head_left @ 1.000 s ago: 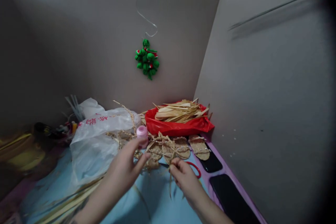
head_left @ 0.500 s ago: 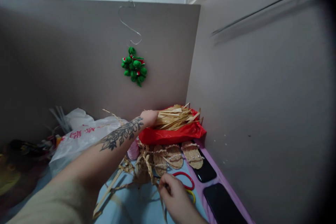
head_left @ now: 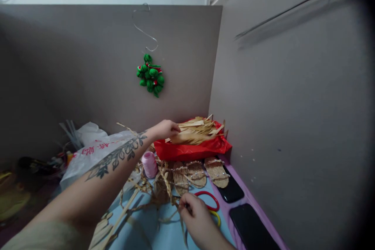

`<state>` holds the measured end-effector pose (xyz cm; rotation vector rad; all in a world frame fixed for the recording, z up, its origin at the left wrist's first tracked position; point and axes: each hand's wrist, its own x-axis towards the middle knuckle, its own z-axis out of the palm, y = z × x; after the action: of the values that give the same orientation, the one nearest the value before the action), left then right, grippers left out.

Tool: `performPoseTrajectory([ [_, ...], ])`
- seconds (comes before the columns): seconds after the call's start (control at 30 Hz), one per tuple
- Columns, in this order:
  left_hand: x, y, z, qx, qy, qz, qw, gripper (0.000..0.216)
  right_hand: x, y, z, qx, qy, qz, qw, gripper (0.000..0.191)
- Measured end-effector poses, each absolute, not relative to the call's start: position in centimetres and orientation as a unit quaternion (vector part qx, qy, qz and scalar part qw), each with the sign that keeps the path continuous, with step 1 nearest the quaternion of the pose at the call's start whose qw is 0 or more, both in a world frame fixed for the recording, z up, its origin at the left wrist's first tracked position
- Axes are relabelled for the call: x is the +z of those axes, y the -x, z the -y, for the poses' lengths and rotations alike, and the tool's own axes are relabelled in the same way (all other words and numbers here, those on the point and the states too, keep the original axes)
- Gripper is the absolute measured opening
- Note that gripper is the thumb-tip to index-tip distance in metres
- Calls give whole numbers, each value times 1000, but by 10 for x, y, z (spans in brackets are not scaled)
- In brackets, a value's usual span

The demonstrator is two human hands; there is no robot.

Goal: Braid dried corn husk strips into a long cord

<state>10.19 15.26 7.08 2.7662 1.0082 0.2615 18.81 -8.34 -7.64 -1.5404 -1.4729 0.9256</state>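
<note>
My left hand [head_left: 166, 129] reaches far forward to the pile of dry straw strips [head_left: 196, 131] lying on a red plastic bag [head_left: 190, 150], and its fingers are closed on a few strips at the pile's left end. My right hand [head_left: 195, 213] rests near the bottom, pinched on a thin straw strand that hangs down from a partly woven straw piece [head_left: 162, 187]. Three small woven straw sandals [head_left: 199, 172] lie side by side between the two hands. A pink thread spool [head_left: 149, 164] stands just left of them.
Grey partition walls enclose the back and right. A green knotted ornament [head_left: 150, 76] hangs from a wire hook. A white plastic bag [head_left: 96, 152] lies at the left. Red-handled scissors [head_left: 209, 203] and two dark phones [head_left: 252, 226] lie at the right on a purple edge.
My left hand left the woven piece, stretched out to the straw pile and closed on some strips. My right hand stayed low, holding its strand. The view shifted slightly right.
</note>
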Motion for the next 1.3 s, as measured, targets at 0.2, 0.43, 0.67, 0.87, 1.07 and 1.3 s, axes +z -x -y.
performPoseTrajectory([
  [0.2, 39, -115, -161, 56, -862, -503, -11, 23, -75, -187, 83, 370, 615, 583, 381, 11],
  [0.43, 42, -115, -172, 108, -853, -511, -13, 25, -73, -189, 83, 361, 616, 586, 384, 10],
  [0.67, 90, -92, -179, 396, -732, -478, 280, 21, -76, -186, 84, 363, 619, 583, 382, 9],
  [0.87, 119, -64, -179, 503, -687, -448, 272, 23, -75, -187, 83, 366, 609, 586, 390, 9],
  [1.07, 132, -43, -172, 542, -651, -450, 283, 24, -76, -185, 84, 377, 611, 576, 391, 9],
  [1.3, 117, -36, -163, 510, -711, -474, 95, 29, -76, -186, 83, 368, 599, 582, 408, 9],
])
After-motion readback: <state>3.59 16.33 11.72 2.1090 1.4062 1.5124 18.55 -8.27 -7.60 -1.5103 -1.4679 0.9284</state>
